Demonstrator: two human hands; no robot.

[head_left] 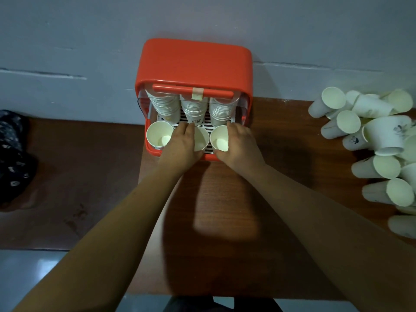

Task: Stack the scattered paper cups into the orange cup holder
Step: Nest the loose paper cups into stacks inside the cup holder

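Orange cup holder [193, 61] sits at the back of the brown table [225, 210], right against the wall, with three tall cup stacks [194, 109] at its rear and three single cups in the front row. Left hand [181, 144] has its fingers wrapped on the middle front cup [201, 139]. Right hand [239, 143] grips the right front cup [219, 140], thumb under its rim. Loose paper cups [371, 136] are piled up at the table's right side, well apart from the holder.
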